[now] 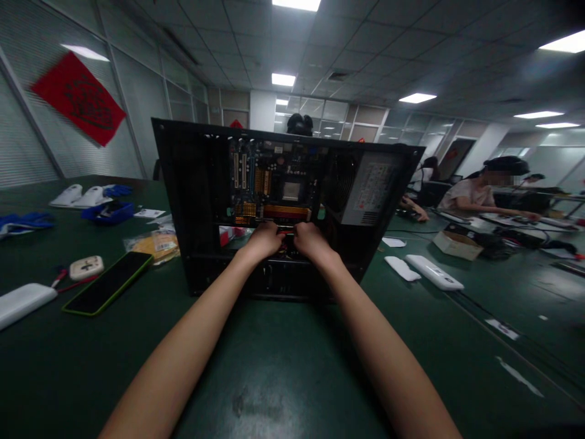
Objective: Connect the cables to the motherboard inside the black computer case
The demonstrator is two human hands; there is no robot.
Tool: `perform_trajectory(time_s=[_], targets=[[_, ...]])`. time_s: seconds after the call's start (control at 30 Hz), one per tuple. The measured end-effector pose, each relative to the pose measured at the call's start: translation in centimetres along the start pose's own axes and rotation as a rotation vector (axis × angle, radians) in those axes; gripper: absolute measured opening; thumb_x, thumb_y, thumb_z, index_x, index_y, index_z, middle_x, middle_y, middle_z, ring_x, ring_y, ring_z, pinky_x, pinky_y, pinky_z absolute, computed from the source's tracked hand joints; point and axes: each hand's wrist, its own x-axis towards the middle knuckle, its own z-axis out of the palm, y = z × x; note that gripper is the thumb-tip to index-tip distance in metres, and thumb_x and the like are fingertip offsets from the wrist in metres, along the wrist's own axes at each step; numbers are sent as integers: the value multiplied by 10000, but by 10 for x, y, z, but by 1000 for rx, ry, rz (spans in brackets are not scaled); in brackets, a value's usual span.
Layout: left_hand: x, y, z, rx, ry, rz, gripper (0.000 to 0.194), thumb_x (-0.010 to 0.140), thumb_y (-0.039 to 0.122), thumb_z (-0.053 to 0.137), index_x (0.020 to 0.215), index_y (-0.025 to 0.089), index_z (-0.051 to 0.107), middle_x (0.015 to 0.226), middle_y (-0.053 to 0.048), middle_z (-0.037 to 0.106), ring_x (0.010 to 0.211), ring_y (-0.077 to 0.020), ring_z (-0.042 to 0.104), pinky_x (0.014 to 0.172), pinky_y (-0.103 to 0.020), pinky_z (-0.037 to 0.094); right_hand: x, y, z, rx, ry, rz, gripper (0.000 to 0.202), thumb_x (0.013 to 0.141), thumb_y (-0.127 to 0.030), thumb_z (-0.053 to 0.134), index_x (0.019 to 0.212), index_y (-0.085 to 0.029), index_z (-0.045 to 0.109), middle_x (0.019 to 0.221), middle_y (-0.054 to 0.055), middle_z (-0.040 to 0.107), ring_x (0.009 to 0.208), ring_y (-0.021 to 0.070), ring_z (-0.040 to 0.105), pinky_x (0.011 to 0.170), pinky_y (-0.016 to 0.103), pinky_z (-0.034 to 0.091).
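Note:
An open black computer case (176, 207) stands upright on the green table (274, 366), its inside facing me. A motherboard (249, 161) with yellow and orange slots is mounted in it, and a power supply (370, 189) with a white label sits at its upper right. My left hand (265, 240) and my right hand (312, 240) reach into the case just below the motherboard, close together with fingers curled. A thin red cable (286, 232) runs between them. Whatever lies in the fingers is hidden.
To the left lie a phone (109, 283), a white power bank (25, 305), a bagged yellow item (158, 245), a blue tray (107, 212) and blue gloves (27, 222). At right are a white device (433, 272), a cardboard box (456, 244) and a seated person (473, 192).

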Motion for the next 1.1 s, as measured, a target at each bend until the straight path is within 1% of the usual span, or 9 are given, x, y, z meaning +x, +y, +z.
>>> perform_trajectory(time_s=[0.13, 0.33, 0.47, 0.67, 0.77, 0.93, 1.1], targets=[[2, -1, 1, 6, 5, 1, 253, 915, 316, 560, 1033, 133, 689, 1066, -156, 723, 1020, -261, 674, 858, -296, 495, 0, 1, 1, -1, 7, 1, 300, 910, -97, 469, 1107, -105, 694, 1106, 195, 694, 1040, 271, 674, 828, 286, 500], [4, -2, 2, 17, 4, -48, 291, 902, 357, 570, 1061, 141, 683, 1097, -159, 714, 1010, -274, 672, 820, -316, 505, 4, 3, 3, 7, -24, 5, 299, 931, -112, 466, 1141, -115, 678, 1135, 193, 685, 1068, 266, 663, 854, 286, 489], [1, 0, -1, 28, 21, -50, 311, 907, 398, 563, 1032, 146, 695, 1047, -151, 726, 984, -277, 676, 808, -318, 504, 3, 3, 3, 24, -22, 9, 307, 947, -118, 443, 1163, -122, 661, 1147, 191, 680, 1066, 267, 663, 848, 294, 491], [-2, 3, -3, 27, 16, -17, 265, 910, 355, 570, 991, 142, 704, 1005, -144, 734, 987, -268, 676, 834, -299, 498, -1, -1, -2, 3, 26, 28, 282, 923, -129, 491, 1129, -110, 682, 1127, 198, 684, 1064, 281, 662, 858, 305, 494], [-3, 3, -4, 21, 16, -17, 250, 911, 347, 574, 989, 149, 705, 1011, -135, 734, 1000, -257, 674, 848, -289, 496, 0, 0, -2, 1, 17, 18, 293, 909, -107, 500, 1132, -97, 690, 1120, 204, 686, 1066, 271, 661, 867, 292, 489], [-4, 3, -5, 33, 25, -2, 253, 910, 349, 578, 963, 141, 713, 1010, -141, 731, 1004, -264, 671, 863, -302, 494, 2, 2, 0, 24, 21, 8, 307, 922, -106, 479, 1141, -102, 695, 1119, 199, 687, 1078, 258, 656, 886, 287, 480], [-4, 3, -4, 39, 36, 8, 252, 908, 343, 579, 971, 138, 710, 1009, -144, 730, 1018, -267, 669, 878, -299, 492, -1, 0, -1, 11, 35, 25, 298, 930, -116, 479, 1135, -102, 695, 1104, 202, 689, 1053, 261, 666, 865, 292, 490]])
